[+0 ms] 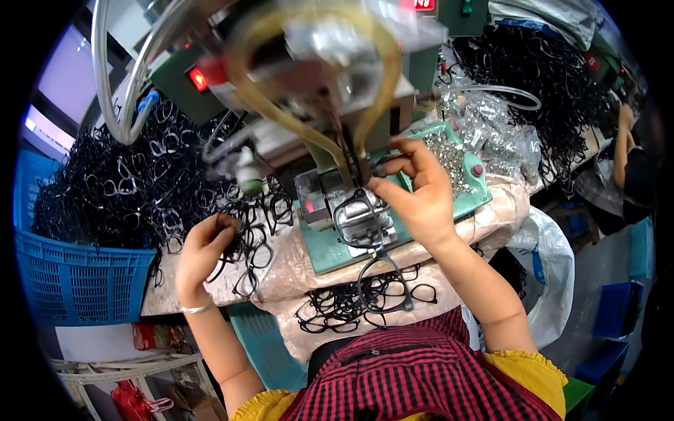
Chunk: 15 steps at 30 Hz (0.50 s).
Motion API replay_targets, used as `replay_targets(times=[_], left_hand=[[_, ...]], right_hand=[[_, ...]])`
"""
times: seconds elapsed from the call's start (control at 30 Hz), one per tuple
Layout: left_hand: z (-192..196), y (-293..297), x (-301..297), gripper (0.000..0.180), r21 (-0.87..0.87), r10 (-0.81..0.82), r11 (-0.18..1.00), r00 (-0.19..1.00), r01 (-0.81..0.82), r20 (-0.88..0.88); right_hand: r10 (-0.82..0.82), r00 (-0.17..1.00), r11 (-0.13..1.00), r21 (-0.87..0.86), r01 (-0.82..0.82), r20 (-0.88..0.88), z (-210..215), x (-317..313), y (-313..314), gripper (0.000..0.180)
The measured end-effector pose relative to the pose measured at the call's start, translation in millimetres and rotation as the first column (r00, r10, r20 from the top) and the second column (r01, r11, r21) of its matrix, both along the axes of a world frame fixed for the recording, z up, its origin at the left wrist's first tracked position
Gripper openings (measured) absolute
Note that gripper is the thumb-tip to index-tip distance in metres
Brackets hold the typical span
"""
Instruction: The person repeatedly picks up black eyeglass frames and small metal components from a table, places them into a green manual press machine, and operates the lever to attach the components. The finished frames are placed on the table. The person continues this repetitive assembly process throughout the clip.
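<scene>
Under the press machine's nozzle (351, 165), a black glasses frame (363, 245) sits over the metal fixture, one rim on it and the other hanging toward me. My right hand (421, 200) has thumb and fingertips closed at the upper end of this frame, beside the nozzle; the exact grip is partly hidden. My left hand (203, 254) is out to the left with bent fingers, closed on one of the loose black glasses frames (254, 256) at the edge of the heap. A green tray (472, 200) of small shiny metal parts lies right of the fixture.
A large heap of black frames (133, 189) rises at left behind a blue basket (88, 281). More frames (330, 305) lie on the covered surface before my apron. Clear bags (491, 126) and another dark heap (533, 84) are at right. Another person's arm (622, 147) shows far right.
</scene>
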<state>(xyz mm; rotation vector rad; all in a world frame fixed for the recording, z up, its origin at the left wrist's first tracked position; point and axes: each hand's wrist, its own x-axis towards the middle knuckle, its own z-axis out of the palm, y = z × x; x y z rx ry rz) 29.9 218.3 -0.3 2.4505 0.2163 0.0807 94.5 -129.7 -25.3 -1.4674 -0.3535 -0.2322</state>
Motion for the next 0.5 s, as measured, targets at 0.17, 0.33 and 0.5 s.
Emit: replay_targets(times=[0.17, 0.33, 0.5], left_hand=[[38.0, -33.8, -4.9, 0.015, -0.486, -0.362, 0.067, 0.475, 0.871, 0.802], [44.8, -114.9, -1.8, 0.012, -0.527, 0.013, 0.669, 0.701, 0.524, 0.713], [42.3, -108.4, 4.2, 0.011, -0.462, -0.019, 0.684, 0.646, 0.565, 0.763]], right_hand=[[0.149, 0.989, 0.984, 0.097, -0.149, -0.003, 7.3, -4.3, 9.0, 0.053], [0.123, 0.992, 0.966, 0.230, -0.120, -0.001, 5.1, -6.6, 17.3, 0.051], [0.156, 0.987, 0.964, 0.215, -0.158, 0.029, -2.0, -3.3, 16.1, 0.049]])
